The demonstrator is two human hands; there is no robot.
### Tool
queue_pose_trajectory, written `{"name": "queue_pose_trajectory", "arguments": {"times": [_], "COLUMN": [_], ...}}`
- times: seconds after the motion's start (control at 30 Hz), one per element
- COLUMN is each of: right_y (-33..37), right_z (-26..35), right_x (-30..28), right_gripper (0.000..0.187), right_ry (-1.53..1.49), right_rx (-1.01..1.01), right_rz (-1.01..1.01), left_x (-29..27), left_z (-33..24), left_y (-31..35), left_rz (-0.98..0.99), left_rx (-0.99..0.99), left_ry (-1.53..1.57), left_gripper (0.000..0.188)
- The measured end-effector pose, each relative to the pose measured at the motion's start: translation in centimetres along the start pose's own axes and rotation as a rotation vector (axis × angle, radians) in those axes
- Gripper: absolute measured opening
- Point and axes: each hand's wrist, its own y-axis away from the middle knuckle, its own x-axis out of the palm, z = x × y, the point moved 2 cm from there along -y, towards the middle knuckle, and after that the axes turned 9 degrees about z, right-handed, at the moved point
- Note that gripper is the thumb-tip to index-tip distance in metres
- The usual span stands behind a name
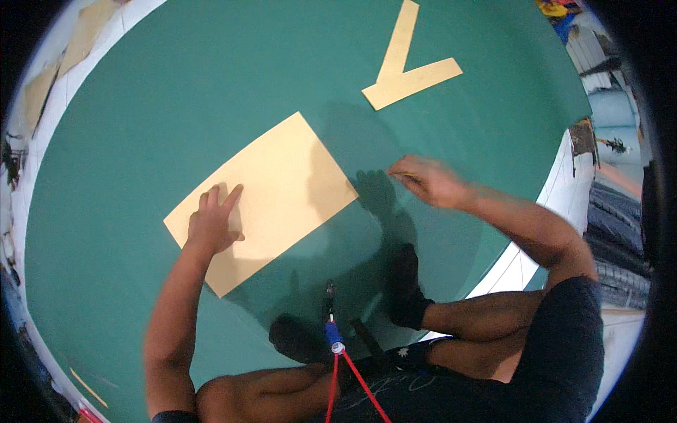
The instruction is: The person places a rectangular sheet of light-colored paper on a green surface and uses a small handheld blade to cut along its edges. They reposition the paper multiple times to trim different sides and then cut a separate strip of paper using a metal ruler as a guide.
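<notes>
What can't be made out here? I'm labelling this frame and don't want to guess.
All in the head view:
- What the right hand pinches: a thin, light thing at its fingers, too small to identify.
- The green cloth under the tan sheet: covered by the sheet and the left hand.
- The clutter at the right rim: bent, small and dim.
- The tan strip: cut off by the top edge.

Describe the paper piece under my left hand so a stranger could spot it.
On the big green sheet, look near the middle. The tan rectangle lies tilted there, with the left hand flat on it. Unlike the Y-shaped tan cutout farther up, it is a plain, wide rectangle.
</notes>
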Motion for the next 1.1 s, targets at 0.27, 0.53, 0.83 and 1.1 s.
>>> {"name": "queue_pose_trajectory", "arguments": {"times": [0.27, 0.53, 0.83, 1.1], "right_y": [7.9, 3.2, -12.0, -20.3], "right_z": [0.0, -1.4, 0.9, 4.0], "right_x": [-7.5, 1.6, 6.8, 11.5], "right_gripper": [0.020, 0.026, 0.032, 0.049], "right_ry": [0.319, 0.034, 0.289, 0.383], "right_rx": [0.187, 0.119, -0.335, -0.610], "right_rz": [0.251, 0.346, 0.402, 0.195], "left_x": [3.7, -0.1, 3.5, 11.5], "left_z": [4.8, 5.1, 0.1, 11.3], "left_y": [1.9, -1.6, 2.6, 17.5], "left_rz": [-0.219, 0.109, -0.086, -0.284], "left_rx": [-0.411, -0.162, 0.103, -0.577], "left_ry": [0.066, 0.621, 0.596, 0.746], "left_gripper": [0.104, 0.080, 0.042, 0.040]}}
